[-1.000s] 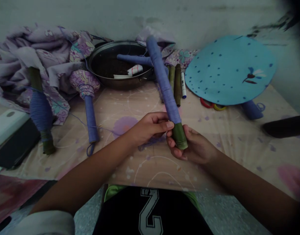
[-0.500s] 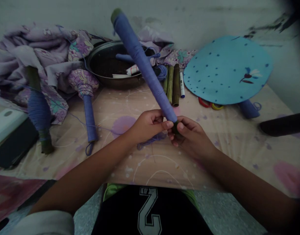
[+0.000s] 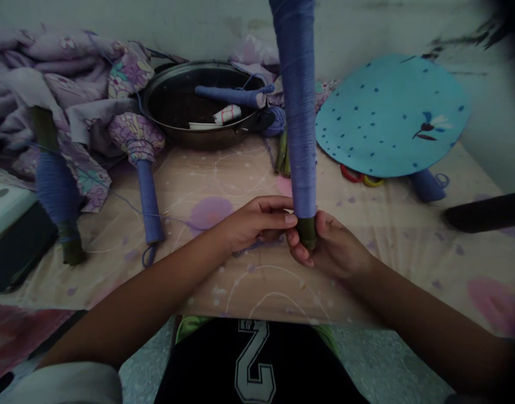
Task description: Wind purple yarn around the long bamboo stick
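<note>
Swinging upright, our blue thread-wrapped stick is standing above our fingers. Our right hand is gripping its bare green end with curled fingers, probably keeping the thread untouched, while our left hand is steadying it, fingertips pressing alongside. Left of those fingers, another wrapped stick is lying on the bedsheet.

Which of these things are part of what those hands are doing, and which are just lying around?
In use: the blue-thread-wrapped bamboo stick, held upright by the left hand and right hand.

Lying about: a wrapped stick, another wrapped stick, a steel pan, floral cloth, a dotted blue disc, red and yellow rings.
</note>
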`<state>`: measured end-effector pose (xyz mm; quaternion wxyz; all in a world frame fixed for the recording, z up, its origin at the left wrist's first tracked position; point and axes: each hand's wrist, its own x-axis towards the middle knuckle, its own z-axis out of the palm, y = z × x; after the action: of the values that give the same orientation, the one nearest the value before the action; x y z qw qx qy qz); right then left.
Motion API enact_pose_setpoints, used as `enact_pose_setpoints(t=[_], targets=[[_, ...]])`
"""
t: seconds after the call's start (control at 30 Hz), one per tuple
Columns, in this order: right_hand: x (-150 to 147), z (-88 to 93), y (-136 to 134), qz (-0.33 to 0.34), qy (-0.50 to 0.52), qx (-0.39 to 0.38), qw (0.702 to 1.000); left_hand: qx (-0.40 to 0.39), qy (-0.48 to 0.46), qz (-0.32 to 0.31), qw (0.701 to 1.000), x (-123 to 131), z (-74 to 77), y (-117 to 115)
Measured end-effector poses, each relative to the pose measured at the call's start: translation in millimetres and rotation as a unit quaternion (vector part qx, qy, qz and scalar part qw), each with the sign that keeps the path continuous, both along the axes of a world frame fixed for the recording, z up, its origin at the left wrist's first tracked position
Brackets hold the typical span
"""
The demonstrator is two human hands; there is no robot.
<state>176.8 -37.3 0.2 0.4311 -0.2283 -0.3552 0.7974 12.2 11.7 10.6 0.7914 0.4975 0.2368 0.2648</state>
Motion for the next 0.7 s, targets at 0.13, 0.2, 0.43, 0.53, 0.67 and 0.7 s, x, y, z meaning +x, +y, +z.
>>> enact_pose_setpoints(t=[0.13, 0.2, 0.43, 0.53, 0.67, 0.7], targets=[[-0.9, 0.8, 1.8, -0.015, -0.007, -0.021, 1.000, -0.059, -0.015, -0.007, 0.998, 0.0, -1.0, 2.0], [-1.0, 0.6, 2.7, -0.029, -0.009, -0.021, 0.999, -0.058, -0.011, 0.016, 0.998, 0.8, -2.3, 3.3], [1.0, -1.6, 4.1, -0.048, -0.036, -0.004, 0.998, -0.025, -0.057, 0.054, 0.997, 2.9, -0.9, 1.6], [1.1, -1.6, 5.1, -0.038, -0.050, -0.010, 0.998, -0.020, -0.060, 0.045, 0.997, 1.9, 0.8, 1.1], [0.1, -1.0, 6.8, -0.028, -0.064, -0.016, 0.997, -0.012, -0.064, 0.049, 0.997, 1.7, -0.8, 2.5], [0.0, -0.9, 7.1, -0.024, -0.060, -0.016, 0.998, -0.013, -0.063, 0.046, 0.997, 1.7, -1.2, 2.6]])
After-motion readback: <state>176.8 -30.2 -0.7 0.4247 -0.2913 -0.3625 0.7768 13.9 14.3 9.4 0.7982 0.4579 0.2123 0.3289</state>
